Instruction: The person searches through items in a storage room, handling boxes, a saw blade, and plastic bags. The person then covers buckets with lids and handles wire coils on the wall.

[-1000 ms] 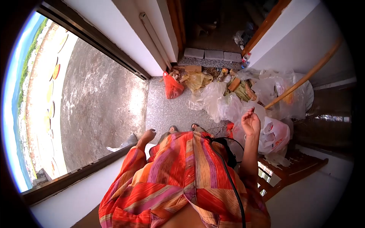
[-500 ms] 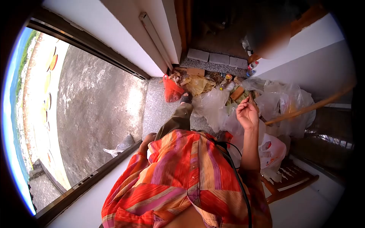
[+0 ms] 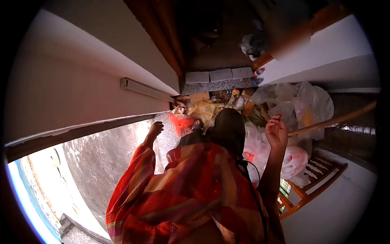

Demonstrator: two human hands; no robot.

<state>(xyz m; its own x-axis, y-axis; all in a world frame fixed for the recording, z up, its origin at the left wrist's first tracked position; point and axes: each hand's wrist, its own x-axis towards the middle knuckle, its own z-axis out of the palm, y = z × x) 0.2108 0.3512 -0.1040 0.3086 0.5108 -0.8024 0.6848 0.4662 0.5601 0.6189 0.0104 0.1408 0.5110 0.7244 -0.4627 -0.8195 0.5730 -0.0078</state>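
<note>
Bags (image 3: 316, 99) crowd one edge of the floor (image 3: 165, 143), maybe for walking room; your left hand (image 3: 154, 129) and right hand (image 3: 277, 132) look empty, fingers apart.

We see the grey floor (image 3: 164, 147) carrying a red bag (image 3: 181, 124), a yellow bag (image 3: 206, 109) just beside it, some cardboard (image 3: 200, 96) near the step (image 3: 217, 86) and, towards our right, clear bags (image 3: 315, 101) heaped together.
</note>
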